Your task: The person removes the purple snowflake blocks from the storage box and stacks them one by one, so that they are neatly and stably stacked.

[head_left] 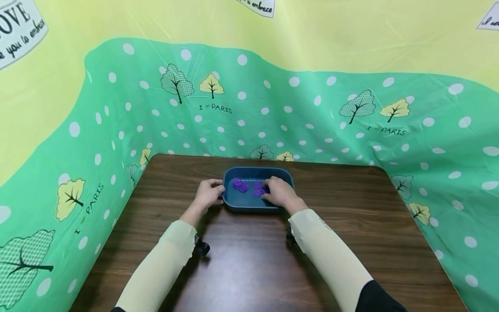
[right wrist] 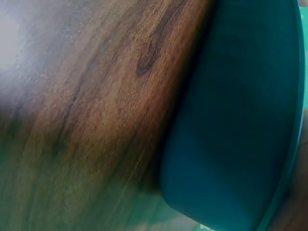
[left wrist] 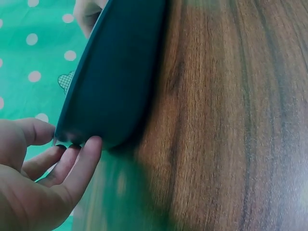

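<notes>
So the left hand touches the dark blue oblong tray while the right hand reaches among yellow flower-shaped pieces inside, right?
No, the flower-shaped pieces are purple, as the head view shows. The left hand touches the tray; the right hand reaches among them.
</notes>
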A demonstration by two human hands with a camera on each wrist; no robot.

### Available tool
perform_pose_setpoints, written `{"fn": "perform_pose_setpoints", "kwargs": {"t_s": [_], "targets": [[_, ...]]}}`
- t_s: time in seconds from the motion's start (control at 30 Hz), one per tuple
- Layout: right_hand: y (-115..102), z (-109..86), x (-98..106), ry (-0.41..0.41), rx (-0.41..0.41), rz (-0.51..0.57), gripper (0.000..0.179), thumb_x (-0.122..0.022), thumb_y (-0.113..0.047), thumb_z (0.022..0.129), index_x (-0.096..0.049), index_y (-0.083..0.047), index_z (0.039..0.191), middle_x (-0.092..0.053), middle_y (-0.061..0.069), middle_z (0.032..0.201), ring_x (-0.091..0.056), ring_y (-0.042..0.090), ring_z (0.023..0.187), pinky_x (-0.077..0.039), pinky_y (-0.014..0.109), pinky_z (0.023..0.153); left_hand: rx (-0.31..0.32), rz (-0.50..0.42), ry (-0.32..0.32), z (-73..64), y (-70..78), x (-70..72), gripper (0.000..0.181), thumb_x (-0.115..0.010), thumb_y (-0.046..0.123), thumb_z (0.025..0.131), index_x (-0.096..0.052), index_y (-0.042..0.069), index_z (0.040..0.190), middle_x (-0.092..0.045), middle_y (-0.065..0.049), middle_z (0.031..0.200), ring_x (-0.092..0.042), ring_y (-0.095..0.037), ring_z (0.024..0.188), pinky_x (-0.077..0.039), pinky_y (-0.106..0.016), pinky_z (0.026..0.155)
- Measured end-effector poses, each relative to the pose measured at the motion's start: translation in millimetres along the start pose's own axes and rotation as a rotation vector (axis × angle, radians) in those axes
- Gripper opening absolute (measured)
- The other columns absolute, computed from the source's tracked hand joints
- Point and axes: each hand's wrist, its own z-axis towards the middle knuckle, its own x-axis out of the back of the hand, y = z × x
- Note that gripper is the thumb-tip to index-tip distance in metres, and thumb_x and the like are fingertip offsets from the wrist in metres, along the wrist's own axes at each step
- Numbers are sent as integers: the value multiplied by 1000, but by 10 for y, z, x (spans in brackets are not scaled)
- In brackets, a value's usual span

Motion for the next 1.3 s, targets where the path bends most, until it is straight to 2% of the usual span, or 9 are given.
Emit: {"fn": "perform_pose_setpoints", "kwargs": {"t_s": [0.17,0.43,0.57,0.77,0.87,1.1,1.3], "targets": [[-17,28,-17,-23,-3,-15,40,-78,-29,93,-70,-10,128,-65,10,120,-63,28,111,-58,46,98,-1,-16,-14,-17,-5,3,41,-58,4,98,-59,-7,138,-65,-22,114,-68,-27,92,-67,-41,77],[-31,57,8,-25,11,-21,35,-80,-25,91,-73,-11,122,-66,10,119,-64,28,112,-58,46,98,-5,-16,-12,-1,-16,-4,40,-60,3,97,-60,-5,137,-65,-19,111,-67,-27,92,-67,-39,75],[-39,74,8,-39,23,-26,32,-79,-24,92,-73,-12,121,-67,9,119,-64,27,112,-58,46,98,-15,1,-4,-12,-6,-13,41,-60,3,96,-62,-5,136,-66,-21,111,-68,-28,93,-67,-40,75],[-60,75,21,-58,50,-37,30,-79,-25,92,-74,-12,119,-70,7,116,-66,24,106,-59,43,95,-61,74,26,-5,-13,-4,39,-61,2,93,-65,-7,131,-69,-22,109,-69,-23,84,-67,-37,66],[-70,64,26,-64,58,-43,29,-79,-25,92,-74,-13,118,-71,5,115,-67,23,105,-60,43,94,-69,100,26,-10,-19,-2,39,-62,3,93,-64,-7,131,-70,-22,112,-70,-24,86,-67,-36,65],[-104,30,53,-86,72,-55,29,-78,-26,93,-74,-12,118,-72,6,116,-67,23,105,-60,43,94,-68,120,28,-40,-26,17,39,-62,3,93,-64,-7,131,-69,-23,116,-71,-26,88,-67,-41,68],[-115,-17,88,-91,86,-53,31,-78,-26,93,-74,-12,120,-71,6,117,-67,23,107,-59,43,96,-79,121,18,-53,0,25,38,-62,1,92,-65,-8,129,-68,-23,114,-72,-27,84,-67,-37,64]]}}
